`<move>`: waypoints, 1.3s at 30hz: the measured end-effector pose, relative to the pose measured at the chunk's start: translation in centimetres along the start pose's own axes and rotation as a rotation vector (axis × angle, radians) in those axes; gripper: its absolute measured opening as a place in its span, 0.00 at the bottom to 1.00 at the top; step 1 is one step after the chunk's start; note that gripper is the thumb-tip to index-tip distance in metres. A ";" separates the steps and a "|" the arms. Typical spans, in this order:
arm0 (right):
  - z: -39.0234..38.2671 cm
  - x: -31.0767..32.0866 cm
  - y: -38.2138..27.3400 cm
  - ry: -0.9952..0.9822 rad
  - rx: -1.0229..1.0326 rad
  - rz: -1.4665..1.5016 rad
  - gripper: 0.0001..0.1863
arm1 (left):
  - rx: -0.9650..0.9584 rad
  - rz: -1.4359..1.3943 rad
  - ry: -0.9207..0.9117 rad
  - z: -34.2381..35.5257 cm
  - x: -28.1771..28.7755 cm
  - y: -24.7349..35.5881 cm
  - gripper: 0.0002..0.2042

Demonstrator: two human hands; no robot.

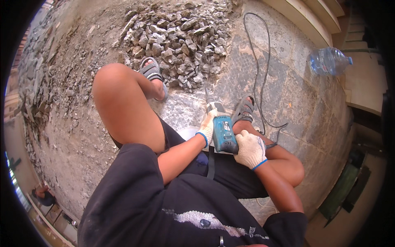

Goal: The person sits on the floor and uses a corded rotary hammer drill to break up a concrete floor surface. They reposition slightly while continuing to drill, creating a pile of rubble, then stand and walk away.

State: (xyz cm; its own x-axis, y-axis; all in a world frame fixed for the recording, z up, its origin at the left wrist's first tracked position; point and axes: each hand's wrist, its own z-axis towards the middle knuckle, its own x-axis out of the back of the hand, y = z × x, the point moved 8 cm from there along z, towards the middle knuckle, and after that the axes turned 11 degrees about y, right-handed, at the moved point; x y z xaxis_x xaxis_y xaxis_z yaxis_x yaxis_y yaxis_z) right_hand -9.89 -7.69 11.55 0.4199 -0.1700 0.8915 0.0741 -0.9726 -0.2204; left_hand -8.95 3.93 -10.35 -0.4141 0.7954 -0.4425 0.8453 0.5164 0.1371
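Head cam: teal power drill (225, 133) sits dead centre of the frame, left glove (209, 125) wrapped round its front end, right glove (249, 149) closed at the back, grip mostly hidden. Progress-wise, I'd guess a decent bit is done, going by the heap of broken stone (181, 47) at upper centre. Grey paving (284, 92) right of centre looks mostly whole, but can't tell how much of it is left to do, or whether the bit's touching anything.

The power drill (224, 132) sits between left grip (208, 126) and right grip (250, 150). Stone pile (177, 43): ahead of drill. Cable (269, 46): right of pile. Bottle (329, 61): right of cable.
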 end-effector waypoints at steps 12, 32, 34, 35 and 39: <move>-0.3 0.4 0.9 0.105 -0.089 0.066 0.16 | -0.074 0.024 0.012 0.3 -0.8 1.2 0.29; -1.8 8.1 -1.3 0.114 -0.036 0.115 0.20 | 0.100 -0.117 0.001 -7.8 -3.2 -0.2 0.34; -1.4 7.1 -1.5 0.081 -0.036 0.079 0.18 | 0.089 -0.096 -0.020 -6.7 -2.9 0.1 0.35; -1.0 6.8 -1.5 0.073 -0.032 0.069 0.17 | 0.063 -0.096 0.003 -6.1 -2.6 0.4 0.34; 0.5 7.3 -1.4 0.053 -0.008 0.060 0.16 | -0.013 -0.081 0.018 -4.7 -2.7 1.6 0.31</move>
State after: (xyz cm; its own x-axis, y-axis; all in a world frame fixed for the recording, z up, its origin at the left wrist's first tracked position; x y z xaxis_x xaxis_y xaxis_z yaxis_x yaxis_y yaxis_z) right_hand -6.50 -7.49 18.17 0.3751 -0.2356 0.8965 0.0426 -0.9618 -0.2706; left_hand -8.11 4.07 -4.76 -0.4869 0.7565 -0.4366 0.8044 0.5832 0.1135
